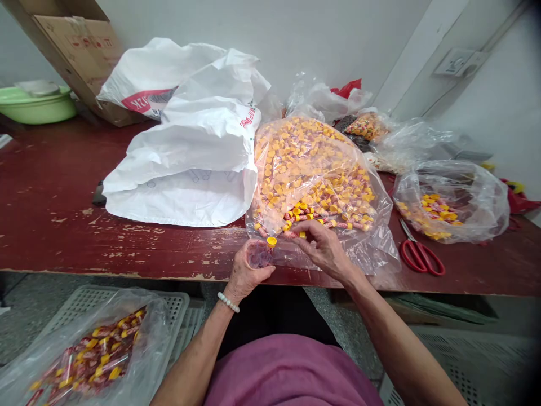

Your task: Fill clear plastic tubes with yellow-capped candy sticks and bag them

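Observation:
My left hand (249, 269), with a beaded bracelet on the wrist, is wrapped round a small clear cup (257, 256) at the table's front edge. One yellow-capped piece (271, 242) stands at the cup's right rim. To the right, my right hand (319, 245) has its fingertips pinched at the front of a large clear bag (313, 169) full of red-and-yellow capped tubes. A tube seems to lie at those fingertips, but its outline is partly hidden.
Left of the big bag lies a white sack (181, 197). Red-handled scissors (422, 258) and a smaller clear bag (486, 208) of tubes are at right. A bag of tubes (101, 349) rests on a crate (71, 301) below the table at left.

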`<state>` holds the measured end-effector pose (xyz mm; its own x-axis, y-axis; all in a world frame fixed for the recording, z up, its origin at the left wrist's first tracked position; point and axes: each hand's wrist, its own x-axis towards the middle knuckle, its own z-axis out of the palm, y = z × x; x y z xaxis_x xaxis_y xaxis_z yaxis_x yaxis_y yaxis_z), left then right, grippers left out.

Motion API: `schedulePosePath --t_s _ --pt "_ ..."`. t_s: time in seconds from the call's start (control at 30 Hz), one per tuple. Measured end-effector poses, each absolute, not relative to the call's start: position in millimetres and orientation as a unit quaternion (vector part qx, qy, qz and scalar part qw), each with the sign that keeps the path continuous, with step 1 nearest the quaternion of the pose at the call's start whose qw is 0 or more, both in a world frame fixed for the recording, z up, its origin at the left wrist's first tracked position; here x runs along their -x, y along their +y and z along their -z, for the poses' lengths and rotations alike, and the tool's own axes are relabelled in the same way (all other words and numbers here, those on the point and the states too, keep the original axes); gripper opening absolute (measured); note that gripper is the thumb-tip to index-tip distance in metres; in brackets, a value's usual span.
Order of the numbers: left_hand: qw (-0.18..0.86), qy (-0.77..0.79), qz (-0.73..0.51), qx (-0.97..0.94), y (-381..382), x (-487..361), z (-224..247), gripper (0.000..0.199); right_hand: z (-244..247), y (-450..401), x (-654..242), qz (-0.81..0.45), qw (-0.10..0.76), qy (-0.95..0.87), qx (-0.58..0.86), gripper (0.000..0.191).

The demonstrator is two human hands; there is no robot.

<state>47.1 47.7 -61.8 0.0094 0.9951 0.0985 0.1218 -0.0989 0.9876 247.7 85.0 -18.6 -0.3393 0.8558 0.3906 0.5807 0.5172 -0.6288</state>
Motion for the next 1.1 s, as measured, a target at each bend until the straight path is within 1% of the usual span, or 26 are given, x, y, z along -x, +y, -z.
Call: schedulePosePath --t_s 0.03,0.1,0.2,0.27,0.33,0.4,0.47,0.53,0.63,0.7,0.77,0.83,0.87,0.93,0.97,1.1 --pt "0.433 0.503 -0.494 -0.562 48.1 -46.9 62.7 0.045 11.6 77.9 -243.1 -0.206 0.345 -0.818 0.411 0.011" --pt "0.408 0.502 -0.496 -0.579 48.9 -46.4 64.6 0.045 4.8 68.1 -234.7 -0.212 0.315 -0.858 0.347 0.013" --pt "0.405 0.494 -0.493 -0.590 49.3 -45.9 67.0 0.045 6.1 63.0 -226.7 -0.195 0.287 -0.880 0.324 0.021" --pt "0.409 0.487 -0.496 -0.590 49.0 -45.7 67.6 0.044 8.7 63.2 -224.5 -0.201 0.294 -0.873 0.334 0.028" --pt "0.407 0.483 -0.502 -0.591 48.6 -45.4 67.9 0.045 11.3 63.2 -223.2 -0.207 0.330 -0.854 0.345 0.027" --pt "0.406 0.485 -0.502 -0.590 48.4 -45.1 68.3 0.045 15.9 60.7 -220.5 -0.182 0.378 -0.830 0.366 0.024" --pt "0.412 0.491 -0.502 -0.581 48.4 -44.9 69.3 0.047 23.0 55.5 -216.1 -0.141 0.408 -0.817 0.383 0.029" --pt "0.423 0.495 -0.507 -0.565 48.6 -45.2 70.5 0.047 30.4 50.6 -212.5 -0.134 0.398 -0.825 0.379 0.038" --pt "0.439 0.498 -0.508 -0.549 48.6 -46.3 71.4 0.047 36.0 55.7 -220.0 -0.158 0.353 -0.845 0.369 0.049" --pt "0.447 0.500 -0.507 -0.542 48.0 -47.3 70.6 0.048 36.9 71.4 -238.6 -0.130 0.346 -0.830 0.419 0.044" --pt "0.450 0.506 -0.505 -0.535 47.0 -47.9 68.8 0.048 40.2 93.1 -265.1 -0.057 0.333 -0.789 0.513 0.033" --pt "0.449 0.507 -0.502 -0.538 46.2 -47.9 66.8 0.048 48.3 114.4 -292.9 0.033 0.273 -0.742 0.611 0.025" --pt "0.444 0.508 -0.501 -0.542 46.1 -47.7 66.1 0.048 53.9 123.0 -305.0 0.063 0.237 -0.731 0.637 0.023" --pt "0.430 0.509 -0.504 -0.549 46.3 -47.0 66.4 0.047 65.6 134.0 -323.2 0.085 0.186 -0.736 0.645 0.020" --pt "0.423 0.511 -0.504 -0.554 46.7 -46.7 67.5 0.047 70.3 136.3 -328.9 0.084 0.174 -0.745 0.638 0.019" --pt "0.435 0.496 -0.510 -0.552 48.7 -46.5 77.6 0.049 71.4 127.6 -329.2 0.074 0.172 -0.762 0.620 0.020"
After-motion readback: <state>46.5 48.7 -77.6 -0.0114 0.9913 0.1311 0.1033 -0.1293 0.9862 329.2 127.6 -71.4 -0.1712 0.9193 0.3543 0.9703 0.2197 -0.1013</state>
